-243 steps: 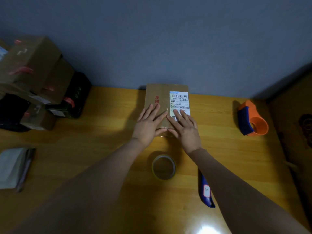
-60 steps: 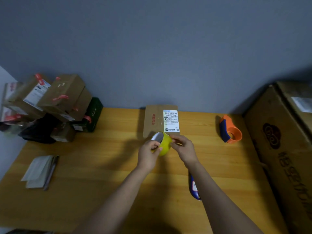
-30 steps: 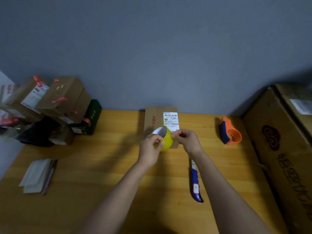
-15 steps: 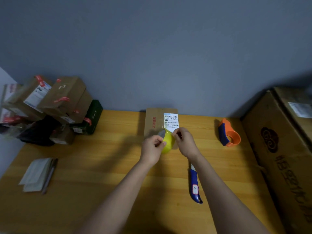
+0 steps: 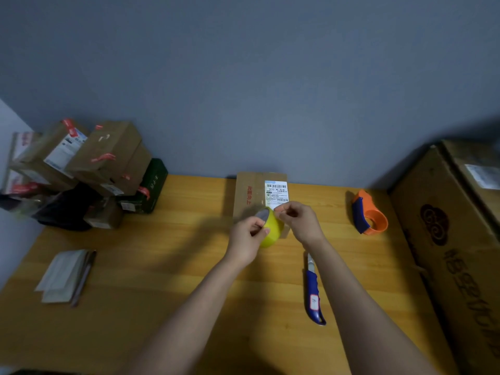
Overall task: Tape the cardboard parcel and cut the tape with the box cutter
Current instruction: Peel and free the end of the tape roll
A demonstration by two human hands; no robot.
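Note:
A flat cardboard parcel [image 5: 250, 190] with a white barcode label lies against the back wall on the wooden table [image 5: 167, 266]. Just in front of it, above the table, my left hand [image 5: 247, 238] grips a yellow tape roll [image 5: 272, 230]. My right hand [image 5: 300, 220] pinches at the top of the roll with thumb and forefinger, on the loose tape end. A blue-handled box cutter [image 5: 313, 290] with its blade out lies on the table under my right forearm.
An orange and blue tape dispenser [image 5: 369, 213] sits at the back right. A large cardboard carton [image 5: 457, 239] borders the right edge. Several stacked small parcels [image 5: 89, 163] and a dark bag fill the back left corner. Folded papers [image 5: 66, 274] lie at the left.
Eight seconds ago both hands pressed flat on the parcel and the roll lay on the table. The roll has since been lifted; in the last second my right fingers have shifted along its top.

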